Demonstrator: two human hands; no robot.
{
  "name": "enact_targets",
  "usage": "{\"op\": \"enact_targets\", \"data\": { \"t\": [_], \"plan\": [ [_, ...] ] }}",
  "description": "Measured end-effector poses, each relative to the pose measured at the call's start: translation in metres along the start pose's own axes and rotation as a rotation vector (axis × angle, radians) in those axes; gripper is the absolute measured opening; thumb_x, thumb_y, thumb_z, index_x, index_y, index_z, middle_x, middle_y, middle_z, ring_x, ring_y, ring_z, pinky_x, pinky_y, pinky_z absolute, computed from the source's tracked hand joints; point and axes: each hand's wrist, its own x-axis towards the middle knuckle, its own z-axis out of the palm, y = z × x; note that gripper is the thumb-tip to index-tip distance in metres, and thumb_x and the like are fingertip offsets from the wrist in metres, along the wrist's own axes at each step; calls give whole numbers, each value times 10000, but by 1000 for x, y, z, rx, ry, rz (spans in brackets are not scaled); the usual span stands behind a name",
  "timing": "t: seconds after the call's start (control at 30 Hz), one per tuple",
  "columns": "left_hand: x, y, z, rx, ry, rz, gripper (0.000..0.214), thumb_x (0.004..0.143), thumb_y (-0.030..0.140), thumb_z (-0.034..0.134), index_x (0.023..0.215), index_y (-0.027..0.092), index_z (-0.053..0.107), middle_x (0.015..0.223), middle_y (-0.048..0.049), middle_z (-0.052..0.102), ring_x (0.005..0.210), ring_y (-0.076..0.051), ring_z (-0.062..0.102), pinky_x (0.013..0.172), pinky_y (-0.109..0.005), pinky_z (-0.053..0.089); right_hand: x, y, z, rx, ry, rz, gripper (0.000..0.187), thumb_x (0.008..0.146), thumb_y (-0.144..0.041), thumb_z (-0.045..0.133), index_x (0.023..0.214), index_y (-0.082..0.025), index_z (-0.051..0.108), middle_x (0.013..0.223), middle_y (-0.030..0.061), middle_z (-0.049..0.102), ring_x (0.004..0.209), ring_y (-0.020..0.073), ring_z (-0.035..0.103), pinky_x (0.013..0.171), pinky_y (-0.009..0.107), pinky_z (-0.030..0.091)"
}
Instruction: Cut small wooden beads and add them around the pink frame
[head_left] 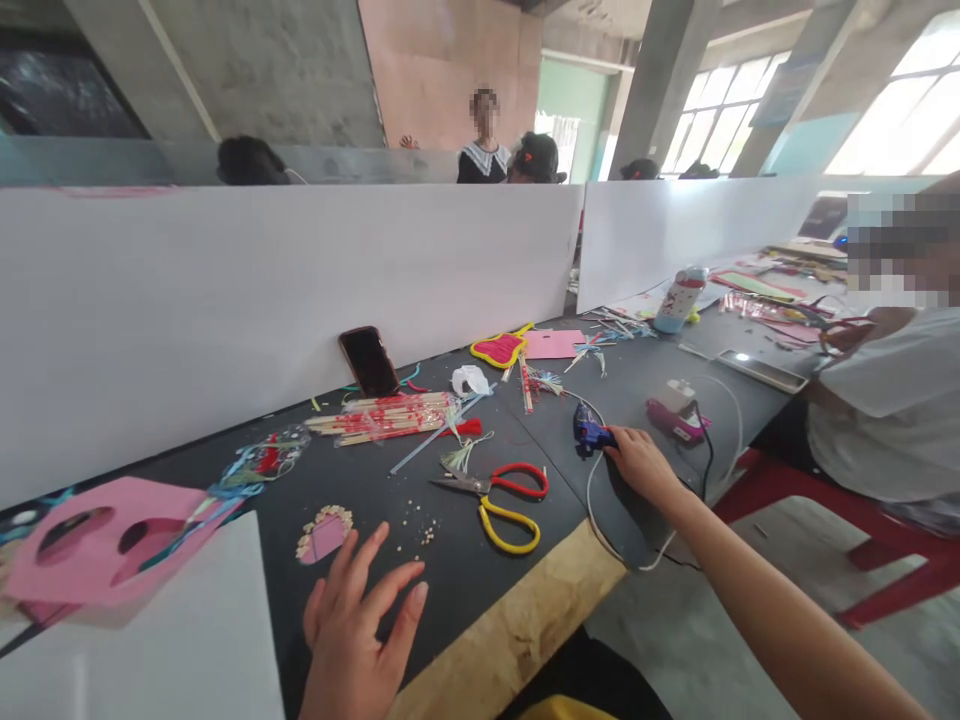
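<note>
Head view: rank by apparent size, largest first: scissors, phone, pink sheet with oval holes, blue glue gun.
1. Pink sheet with oval holes
2. Scissors, counting the open handles
3. Phone
4. Blue glue gun, visible part only; the right hand covers some of it

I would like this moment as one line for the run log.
left hand: open, near pink piece | right hand: holding glue gun | scissors: between both hands

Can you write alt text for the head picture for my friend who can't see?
A person's right hand holds a blue glue gun at a dark table. The open left hand is beside a small pink card. Red and yellow scissors lie between the hands.
</note>
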Motion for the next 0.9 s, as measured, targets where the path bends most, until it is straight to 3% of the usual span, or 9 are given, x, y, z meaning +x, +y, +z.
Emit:
{"op": "enact_targets", "data": {
  "t": [0.1,0.23,0.43,0.63,0.77,0.9],
  "plan": [
    [-2,-3,5,-37,12,36,220,851,362,517,929,312,716,1337,-65,493,1305,-329,377,985,-543,376,-2,6,4,21,43,-15,268,910,-347,535,1112,-175,575,1110,61,598,950,183,592,833,408,494],
    [2,5,13,-75,-23,85,202,853,326,526,945,312,705,1338,-63,489,1312,-329,358,969,-552,397,-8,16,-7,75,139,9,289,942,-334,436,1153,-158,527,1052,93,616,964,205,593,841,396,487],
    [17,44,24,-149,-144,233,249,857,250,516,1049,312,661,1354,-48,503,1330,-315,339,981,-565,387,-34,35,-27,105,184,41,345,923,-353,361,1191,-163,467,986,108,643,838,217,628,721,344,508],
    [23,73,30,-190,-333,410,350,823,188,528,1133,327,610,1400,-48,474,1338,-336,332,959,-610,383,-69,49,-27,29,140,18,312,873,-317,402,1107,-187,563,981,109,661,924,261,595,827,410,481],
    [21,75,33,-152,-347,417,357,810,170,529,1118,325,619,1402,-49,472,1334,-339,342,960,-603,384,-73,52,-18,-35,94,25,320,875,-306,407,1114,-187,583,1023,116,660,945,273,572,855,426,465],
    [27,62,30,-70,-294,429,390,821,181,519,1174,329,592,1444,-59,419,1349,-346,318,947,-604,390,-64,56,-12,-83,62,15,335,856,-270,411,1130,-195,590,1006,110,669,932,268,586,853,430,456]
  ]
}}
